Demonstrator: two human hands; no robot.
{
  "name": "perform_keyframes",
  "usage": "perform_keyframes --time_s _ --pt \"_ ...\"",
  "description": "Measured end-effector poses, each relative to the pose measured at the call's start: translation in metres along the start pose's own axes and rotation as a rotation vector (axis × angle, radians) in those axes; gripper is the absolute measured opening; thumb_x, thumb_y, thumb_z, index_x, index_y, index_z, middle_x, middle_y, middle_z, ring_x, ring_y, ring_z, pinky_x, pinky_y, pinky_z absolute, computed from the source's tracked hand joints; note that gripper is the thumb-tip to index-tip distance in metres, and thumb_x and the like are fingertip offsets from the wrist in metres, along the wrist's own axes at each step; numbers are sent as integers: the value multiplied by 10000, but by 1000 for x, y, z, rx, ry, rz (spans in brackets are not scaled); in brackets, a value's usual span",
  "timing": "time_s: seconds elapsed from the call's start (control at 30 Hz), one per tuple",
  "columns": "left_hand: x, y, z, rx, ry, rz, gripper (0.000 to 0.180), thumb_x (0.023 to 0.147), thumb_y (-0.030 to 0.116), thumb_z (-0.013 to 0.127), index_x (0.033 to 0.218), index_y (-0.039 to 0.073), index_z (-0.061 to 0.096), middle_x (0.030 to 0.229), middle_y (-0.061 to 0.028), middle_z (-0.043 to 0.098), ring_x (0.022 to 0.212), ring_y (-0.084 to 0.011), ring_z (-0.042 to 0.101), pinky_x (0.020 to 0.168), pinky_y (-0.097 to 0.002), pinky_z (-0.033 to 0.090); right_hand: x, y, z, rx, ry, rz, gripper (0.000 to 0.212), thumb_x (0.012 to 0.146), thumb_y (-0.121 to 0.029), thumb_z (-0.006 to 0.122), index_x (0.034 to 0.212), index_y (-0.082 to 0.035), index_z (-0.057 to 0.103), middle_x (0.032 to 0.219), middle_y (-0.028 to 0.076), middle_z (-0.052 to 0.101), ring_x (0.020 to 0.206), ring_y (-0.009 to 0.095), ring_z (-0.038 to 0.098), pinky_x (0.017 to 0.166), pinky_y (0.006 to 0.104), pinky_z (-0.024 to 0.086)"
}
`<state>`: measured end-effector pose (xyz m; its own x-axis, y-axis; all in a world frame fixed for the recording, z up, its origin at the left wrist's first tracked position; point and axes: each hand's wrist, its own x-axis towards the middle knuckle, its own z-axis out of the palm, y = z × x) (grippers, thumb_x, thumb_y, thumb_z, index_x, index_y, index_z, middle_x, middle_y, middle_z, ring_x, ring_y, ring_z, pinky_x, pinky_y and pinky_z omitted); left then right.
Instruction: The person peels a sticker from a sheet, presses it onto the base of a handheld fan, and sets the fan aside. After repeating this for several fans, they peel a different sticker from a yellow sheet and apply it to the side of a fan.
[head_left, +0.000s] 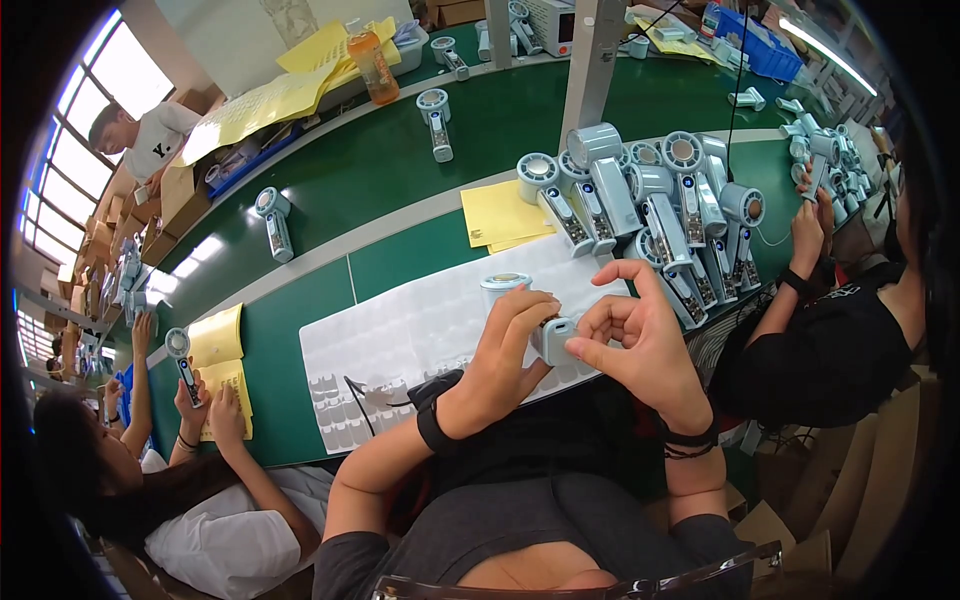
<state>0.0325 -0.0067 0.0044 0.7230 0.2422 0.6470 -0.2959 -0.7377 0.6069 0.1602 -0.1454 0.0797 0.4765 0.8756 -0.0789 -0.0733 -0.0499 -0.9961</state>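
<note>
My left hand (497, 365) is wrapped round a light-blue handheld fan (556, 342), whose handle end points toward my right hand. The fan's round head shows beyond my left fingers. At the handle end is my right hand (640, 345), thumb against the end and middle fingers curled in toward it, index finger raised and bent. Whatever lies between those fingertips is too small to make out. Under both hands spreads a white backing sheet (400, 320) with rows of grey die-cut stickers at its near left part.
A pile of handheld fans (660, 190) stands just right of the sheet, beside yellow paper (490, 215). More fans lie on the green belt (350, 170) beyond, near an orange bottle (373, 68). Co-workers sit close on both sides; the left one holds a fan (184, 365).
</note>
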Motion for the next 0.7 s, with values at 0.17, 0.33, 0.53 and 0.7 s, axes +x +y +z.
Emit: perform_keyframes --time_s 0.17,0.33,0.53,0.7 --pt "3 1 1 39 22 -2 649 628 -52 808 1208 25 526 1183 -154 593 1119 -343 588 1033 -488 450 -2 1 4 -119 57 -33 577 787 44 751 1223 -28 379 827 52 646 760 82 615 705 202 481" --pt "0 0 -2 38 6 18 601 675 -83 721 1232 14 516 1188 -159 551 1164 -352 543 1101 -538 362 -6 -17 12 -333 83 5 502 790 12 764 1177 -40 450 838 34 636 760 75 609 699 204 478" --pt "31 -4 -35 229 -241 265 471 780 -36 646 1230 62 545 1194 -133 570 1214 -316 545 1125 -575 310 16 9 -28 -293 -79 34 465 804 -29 770 1180 -45 496 858 16 613 764 63 588 680 202 470" --pt "82 -84 -73 743 -516 344 368 852 21 564 1205 124 560 1255 -91 563 1317 -280 478 1178 -574 231 25 68 -35 -103 98 -25 442 828 -56 756 1206 -45 526 866 10 606 757 58 572 669 197 460"
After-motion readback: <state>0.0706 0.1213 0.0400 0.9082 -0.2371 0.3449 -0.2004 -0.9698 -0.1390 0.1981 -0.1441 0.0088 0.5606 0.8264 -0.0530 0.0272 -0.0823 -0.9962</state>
